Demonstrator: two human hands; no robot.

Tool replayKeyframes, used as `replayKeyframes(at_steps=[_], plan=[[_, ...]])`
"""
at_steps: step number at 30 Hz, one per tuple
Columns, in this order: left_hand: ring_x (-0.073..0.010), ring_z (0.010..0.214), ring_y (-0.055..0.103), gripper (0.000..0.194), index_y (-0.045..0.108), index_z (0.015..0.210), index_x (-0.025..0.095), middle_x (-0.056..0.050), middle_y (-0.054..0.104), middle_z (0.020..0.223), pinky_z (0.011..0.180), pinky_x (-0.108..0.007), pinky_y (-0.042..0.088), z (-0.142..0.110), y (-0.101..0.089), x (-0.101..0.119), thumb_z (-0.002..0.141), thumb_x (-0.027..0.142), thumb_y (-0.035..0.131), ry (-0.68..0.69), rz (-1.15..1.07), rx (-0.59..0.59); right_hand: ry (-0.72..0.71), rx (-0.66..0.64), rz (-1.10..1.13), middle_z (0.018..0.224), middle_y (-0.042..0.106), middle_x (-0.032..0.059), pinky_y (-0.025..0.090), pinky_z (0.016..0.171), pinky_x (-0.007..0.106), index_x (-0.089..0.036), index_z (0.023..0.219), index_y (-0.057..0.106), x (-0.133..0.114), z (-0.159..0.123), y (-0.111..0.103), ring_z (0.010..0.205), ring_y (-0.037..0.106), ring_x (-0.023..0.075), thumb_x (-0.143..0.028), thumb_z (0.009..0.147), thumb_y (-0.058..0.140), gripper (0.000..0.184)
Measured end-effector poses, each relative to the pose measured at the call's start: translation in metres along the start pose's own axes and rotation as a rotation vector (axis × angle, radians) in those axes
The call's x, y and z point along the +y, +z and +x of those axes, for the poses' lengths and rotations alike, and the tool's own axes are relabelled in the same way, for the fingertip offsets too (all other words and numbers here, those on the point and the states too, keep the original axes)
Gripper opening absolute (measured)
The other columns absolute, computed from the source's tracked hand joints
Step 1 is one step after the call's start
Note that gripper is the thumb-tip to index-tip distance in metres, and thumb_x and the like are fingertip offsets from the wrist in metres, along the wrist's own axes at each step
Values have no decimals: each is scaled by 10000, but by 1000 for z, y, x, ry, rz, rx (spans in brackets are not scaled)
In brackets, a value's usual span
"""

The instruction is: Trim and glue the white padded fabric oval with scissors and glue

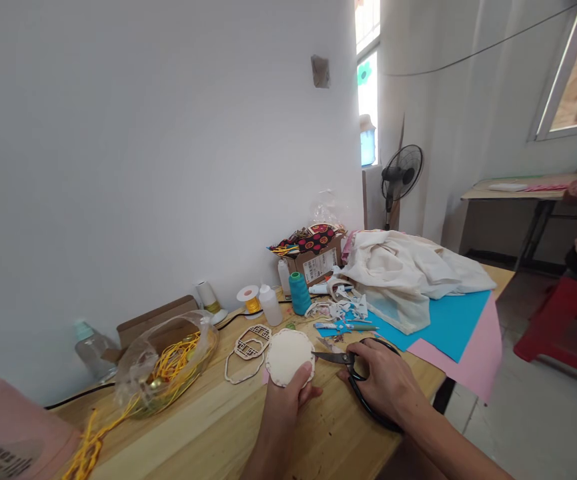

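Note:
My left hand [295,393] grips a round cream fabric-covered disc [288,353] by its lower edge, thumb on top. Its rim looks notched all around. In my right hand [385,377] is a pair of black-handled scissors [375,400], the blades parted and pointing left. One blade tip meets or nearly meets the disc's right edge; I cannot tell whether it touches. To the left of the disc lie thin openwork wooden frames [253,341], one a plain scalloped outline. Behind it are white cut scraps [335,308] and a green pen-like stick [363,327].
A teal thread cone [299,293], a white squeeze bottle [270,305] and a yellow thread spool [251,299] stand by the wall. Yellow cords fill a plastic bag [168,360] at left. White cloth [413,263] and blue sheets [455,320] lie right. A person sits near a red stool [563,327].

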State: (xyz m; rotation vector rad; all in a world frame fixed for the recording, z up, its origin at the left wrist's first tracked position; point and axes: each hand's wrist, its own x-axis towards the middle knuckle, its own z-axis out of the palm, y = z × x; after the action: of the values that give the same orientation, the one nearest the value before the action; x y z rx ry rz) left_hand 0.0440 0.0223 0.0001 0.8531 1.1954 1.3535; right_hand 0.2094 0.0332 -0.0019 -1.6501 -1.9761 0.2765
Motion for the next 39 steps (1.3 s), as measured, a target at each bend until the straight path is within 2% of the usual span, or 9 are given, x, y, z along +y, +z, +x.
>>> replayKeyframes(at_steps=[7, 14, 18, 22, 25, 28, 32, 39], plan=[[-52, 395, 230, 280, 567, 870, 166, 120, 329, 392, 588, -324, 505, -6, 2, 6, 632, 283, 655, 11, 6, -25, 18, 17, 8, 818, 603, 24, 390, 643, 283, -260, 867, 607, -1, -1, 1, 805, 561, 206, -342, 699, 564, 192], [-48, 393, 280, 276, 580, 848, 183, 100, 410, 464, 581, -332, 513, -6, 3, 6, 602, 266, 673, -10, -40, 0, -8, 3, 6, 816, 603, 25, 391, 643, 290, -259, 870, 613, 1, 0, 1, 792, 564, 208, -376, 703, 561, 210], [-50, 430, 362, 305, 577, 868, 185, 48, 556, 656, 579, -293, 510, -8, 4, 9, 584, 233, 680, 1, -63, 6, 9, 12, 5, 822, 605, 25, 386, 621, 280, -267, 863, 610, 0, 0, 2, 798, 564, 207, -366, 705, 557, 194], [-27, 367, 293, 212, 587, 790, 159, 42, 566, 619, 536, -308, 511, -11, 7, 10, 602, 235, 651, -10, -32, -16, 53, 28, -25, 821, 615, 31, 387, 617, 278, -266, 869, 611, -1, 1, 1, 790, 575, 208, -361, 710, 548, 195], [-10, 310, 203, 123, 576, 677, 143, 64, 522, 474, 503, -316, 503, -13, 9, 7, 608, 229, 629, -26, 8, -68, 100, 40, -60, 817, 621, 43, 392, 612, 289, -255, 876, 613, -1, 3, 0, 785, 585, 223, -371, 725, 531, 207], [-25, 327, 209, 149, 560, 683, 157, 106, 411, 369, 550, -310, 504, -11, 8, 6, 611, 254, 646, -10, 2, -44, 73, 55, -30, 828, 620, 41, 401, 628, 296, -251, 896, 607, 0, 2, 0, 809, 581, 228, -374, 719, 540, 226], [-40, 366, 222, 191, 499, 658, 187, 129, 299, 352, 595, -307, 502, -7, 3, 6, 609, 273, 663, 12, -38, -4, -18, 41, 63, 832, 615, 17, 404, 649, 283, -259, 893, 603, 4, -1, 2, 792, 572, 198, -383, 701, 563, 232], [-43, 369, 219, 191, 485, 643, 190, 126, 312, 349, 621, -335, 503, -6, 2, 4, 618, 267, 658, 9, -80, -22, -80, -6, 55, 786, 600, 2, 390, 622, 268, -276, 861, 607, 4, -2, 3, 750, 565, 185, -352, 669, 591, 208]])
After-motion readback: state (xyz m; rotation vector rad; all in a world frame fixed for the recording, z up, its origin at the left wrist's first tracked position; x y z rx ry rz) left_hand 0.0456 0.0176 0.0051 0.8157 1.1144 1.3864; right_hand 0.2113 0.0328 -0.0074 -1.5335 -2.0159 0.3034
